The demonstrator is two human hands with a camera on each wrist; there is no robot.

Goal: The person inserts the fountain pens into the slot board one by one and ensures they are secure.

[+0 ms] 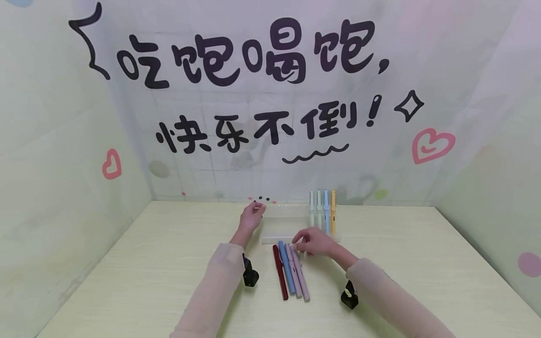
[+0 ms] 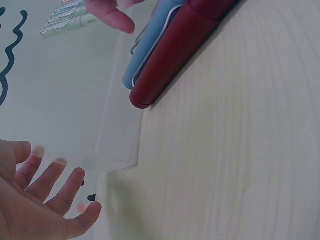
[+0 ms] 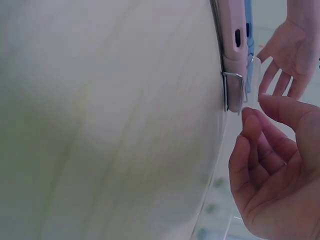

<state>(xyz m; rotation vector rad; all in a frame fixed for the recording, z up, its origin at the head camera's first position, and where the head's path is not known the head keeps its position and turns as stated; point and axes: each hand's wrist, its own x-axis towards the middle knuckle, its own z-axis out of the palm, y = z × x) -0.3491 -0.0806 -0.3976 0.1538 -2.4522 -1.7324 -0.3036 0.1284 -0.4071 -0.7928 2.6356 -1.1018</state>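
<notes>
A clear plastic pen stand is set near the back of the table. At its upper left corner my left hand holds the edge, fingertips against the clear panel in the left wrist view. In front lie a dark red pen, a blue pen and two light purple pens, side by side with their clipped caps toward the stand. Close to the purple caps is my right hand, its fingers loosely bent. In the right wrist view its thumb and fingertips are just off a cap, gripping nothing.
Several pens stand upright at the stand's right end: pale green pens, a blue pen and a yellow-orange pen. Behind the table hangs a printed backdrop; side sheets flank it.
</notes>
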